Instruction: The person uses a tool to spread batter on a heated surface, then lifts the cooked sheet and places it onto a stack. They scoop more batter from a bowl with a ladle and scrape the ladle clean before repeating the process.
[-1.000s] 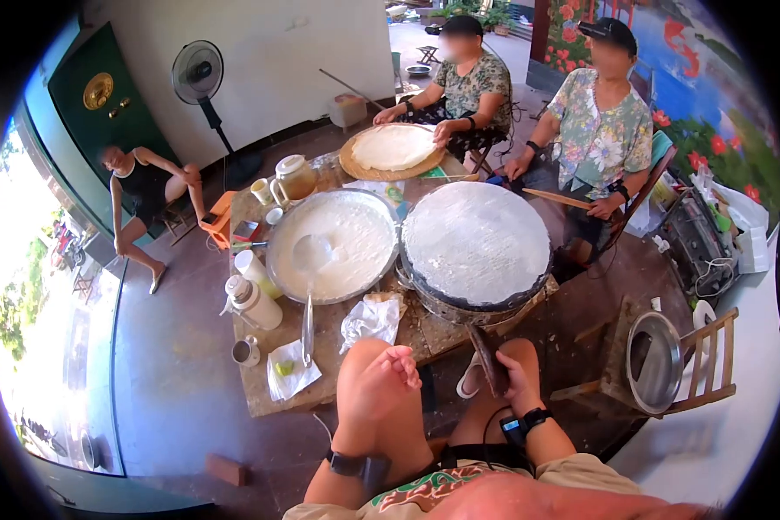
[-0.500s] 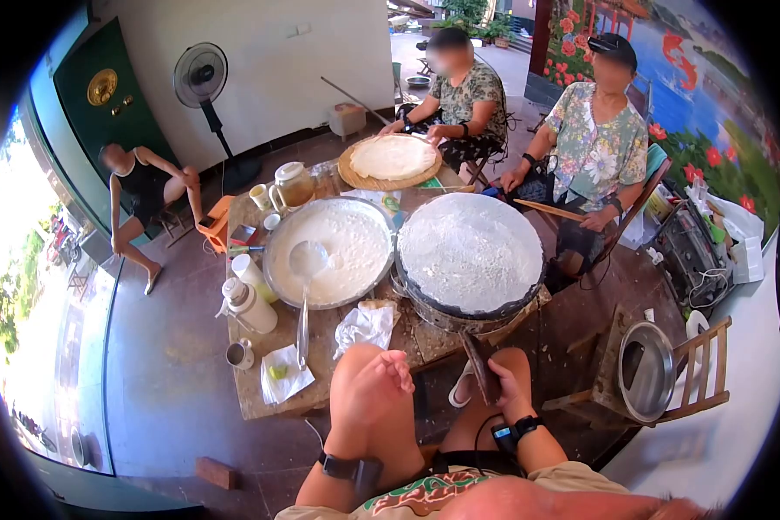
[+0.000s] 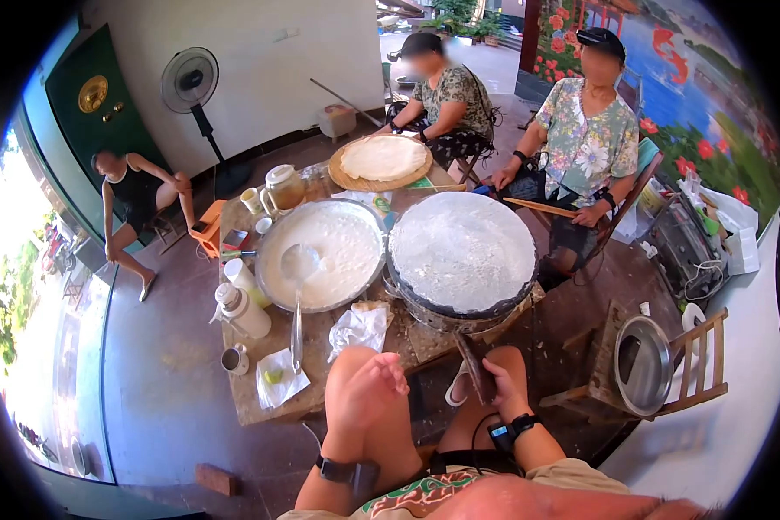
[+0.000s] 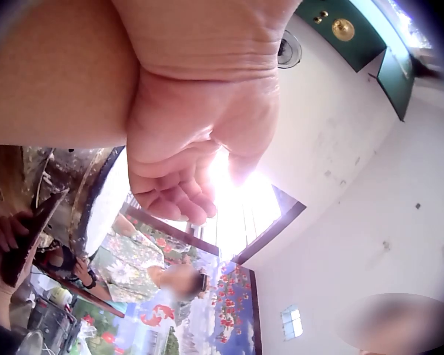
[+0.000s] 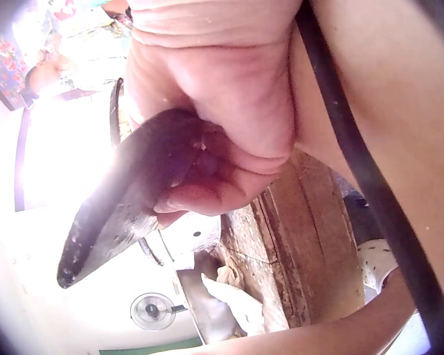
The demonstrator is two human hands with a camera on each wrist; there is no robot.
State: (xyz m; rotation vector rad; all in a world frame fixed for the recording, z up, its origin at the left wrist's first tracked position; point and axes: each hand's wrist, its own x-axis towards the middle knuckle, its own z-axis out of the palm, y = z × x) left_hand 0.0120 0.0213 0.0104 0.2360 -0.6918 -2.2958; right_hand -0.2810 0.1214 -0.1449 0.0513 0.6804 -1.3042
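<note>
My left hand (image 3: 368,390) rests at the left knee, fingers loosely bent, and holds nothing. In the left wrist view its palm (image 4: 203,111) shows bare. By the right knee, my right hand (image 3: 506,386) grips a dark, flat wooden scraper (image 3: 474,368) with a long thin edge, tilted up toward the griddle. The right wrist view shows the scraper (image 5: 111,200) held between thumb and curled fingers. Just beyond it stands a round griddle (image 3: 464,251) covered with a white batter layer. To its left is a wide metal basin (image 3: 265,282) of batter with a ladle (image 3: 298,338) in it.
On the wooden table (image 3: 321,381) are a thermos (image 3: 247,316), a metal mug (image 3: 235,359), crumpled paper (image 3: 358,329), a glass jug (image 3: 283,186) and a woven tray (image 3: 338,173) bearing a flatbread. A chair with a metal basin (image 3: 667,377) stands right. Three people sit around.
The view has shifted slightly. Across the table, the person by the tray has turned their head and moved their hands left. My hands keep their poses; the scraper stays in the right one.
</note>
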